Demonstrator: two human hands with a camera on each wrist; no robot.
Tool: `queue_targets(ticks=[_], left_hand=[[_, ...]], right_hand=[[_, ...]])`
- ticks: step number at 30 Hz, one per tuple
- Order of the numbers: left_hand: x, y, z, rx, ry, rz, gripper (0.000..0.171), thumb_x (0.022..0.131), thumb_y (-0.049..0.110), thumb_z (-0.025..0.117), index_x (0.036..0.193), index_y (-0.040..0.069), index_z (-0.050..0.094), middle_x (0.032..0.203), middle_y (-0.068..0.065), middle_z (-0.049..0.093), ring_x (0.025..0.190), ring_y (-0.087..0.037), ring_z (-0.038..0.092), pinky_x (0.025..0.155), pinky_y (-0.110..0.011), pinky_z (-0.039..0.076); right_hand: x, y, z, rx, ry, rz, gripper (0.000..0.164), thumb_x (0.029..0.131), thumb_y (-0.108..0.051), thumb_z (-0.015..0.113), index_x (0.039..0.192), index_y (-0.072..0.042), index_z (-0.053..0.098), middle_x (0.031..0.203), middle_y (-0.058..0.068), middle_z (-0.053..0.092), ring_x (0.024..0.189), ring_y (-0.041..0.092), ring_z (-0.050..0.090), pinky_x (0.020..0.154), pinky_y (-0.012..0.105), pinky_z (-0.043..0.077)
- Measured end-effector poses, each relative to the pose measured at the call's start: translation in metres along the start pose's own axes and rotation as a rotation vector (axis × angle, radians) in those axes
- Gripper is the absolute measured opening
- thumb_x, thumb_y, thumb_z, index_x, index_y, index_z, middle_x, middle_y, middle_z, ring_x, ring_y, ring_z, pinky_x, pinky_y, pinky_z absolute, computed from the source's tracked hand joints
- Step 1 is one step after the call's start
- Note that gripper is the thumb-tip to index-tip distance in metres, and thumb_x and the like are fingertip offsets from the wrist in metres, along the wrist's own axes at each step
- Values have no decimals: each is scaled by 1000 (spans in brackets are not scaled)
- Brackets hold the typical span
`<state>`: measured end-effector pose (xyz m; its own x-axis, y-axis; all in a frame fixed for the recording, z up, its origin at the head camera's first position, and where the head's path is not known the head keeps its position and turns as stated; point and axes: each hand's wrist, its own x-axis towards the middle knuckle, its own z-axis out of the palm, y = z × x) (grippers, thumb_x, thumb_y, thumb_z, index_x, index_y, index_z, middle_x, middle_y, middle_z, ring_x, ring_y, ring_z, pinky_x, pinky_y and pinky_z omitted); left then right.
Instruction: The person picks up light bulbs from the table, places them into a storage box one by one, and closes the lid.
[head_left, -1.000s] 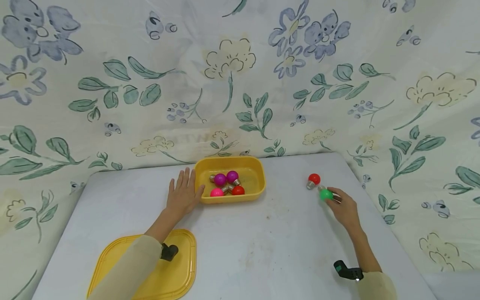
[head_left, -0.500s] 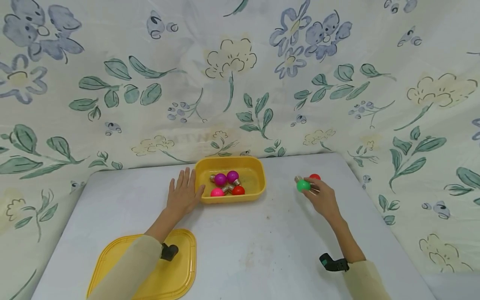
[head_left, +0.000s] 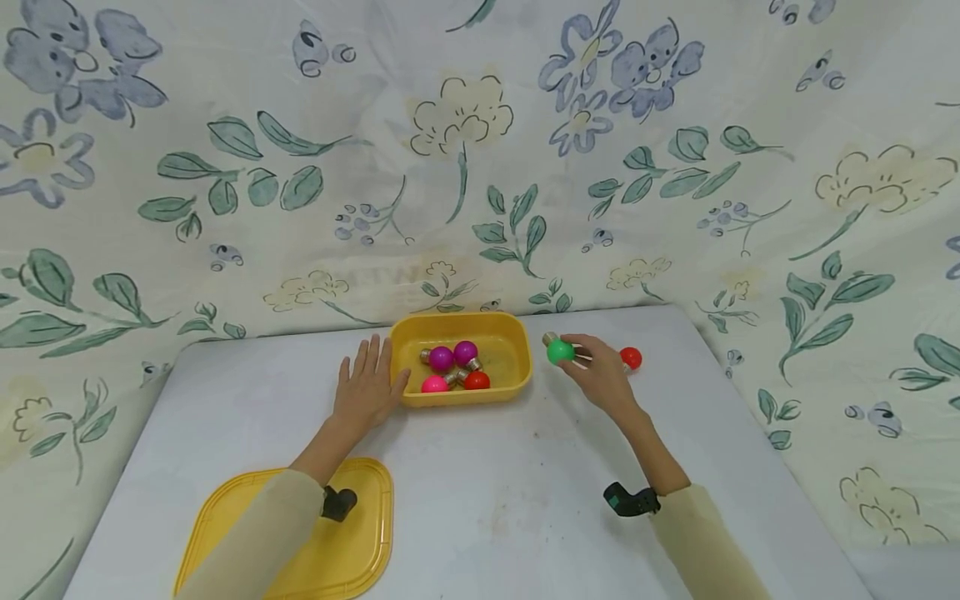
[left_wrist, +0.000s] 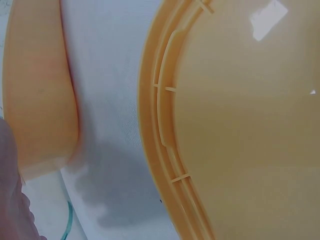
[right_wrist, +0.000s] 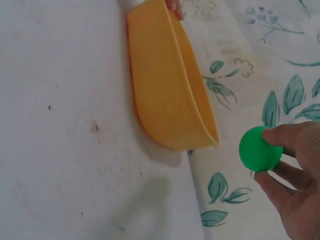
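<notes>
My right hand [head_left: 602,376] pinches a green light bulb [head_left: 560,352] between thumb and fingers, its metal base pointing up and away. The bulb is above the table, just right of a yellow plastic bin [head_left: 521,385]. In the right wrist view the green bulb [right_wrist: 260,149] shows with fingertips on either side of it. Inside the bin lie two purple bulbs [head_left: 441,359], a pink bulb [head_left: 434,384] and a red bulb [head_left: 477,381]. My left hand [head_left: 363,395] rests with fingers straight at the bin's left end, thumb at its rim.
Another red bulb [head_left: 631,358] lies on the white table [head_left: 510,500], behind the right hand and partly hidden by it. A yellow lid [head_left: 360,533] lies under the left forearm. Floral cloth [head_left: 465,200] hangs along the table's far edge.
My right hand has carried the green bulb left, from beside the loose red bulb to near the bin's right side. The left hand has stayed in place.
</notes>
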<state>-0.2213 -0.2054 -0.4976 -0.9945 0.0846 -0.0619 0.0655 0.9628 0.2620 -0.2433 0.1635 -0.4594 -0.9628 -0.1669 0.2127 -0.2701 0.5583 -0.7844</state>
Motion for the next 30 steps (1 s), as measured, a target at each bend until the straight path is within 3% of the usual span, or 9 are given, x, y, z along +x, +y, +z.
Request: queue_targets(ticks=[17, 30], left_hand=[[2, -1, 2, 11, 3, 4, 75, 106, 45, 33, 157, -5, 10, 162, -28, 5, 149, -43, 1, 116, -62, 2], [2, -1, 2, 7, 0, 1, 76, 106, 45, 33, 157, -5, 9, 162, -28, 4, 149, -42, 0, 116, -61, 2]], right_hand=[[37, -12, 52, 4, -156, -7, 33, 94, -4, 70, 126, 1, 63, 127, 17, 62, 114, 32, 62, 95, 38, 52], [58, -18, 82, -128, -255, 35, 28, 93, -11, 72, 119, -3, 66, 113, 11, 67, 100, 26, 62, 91, 36, 54]])
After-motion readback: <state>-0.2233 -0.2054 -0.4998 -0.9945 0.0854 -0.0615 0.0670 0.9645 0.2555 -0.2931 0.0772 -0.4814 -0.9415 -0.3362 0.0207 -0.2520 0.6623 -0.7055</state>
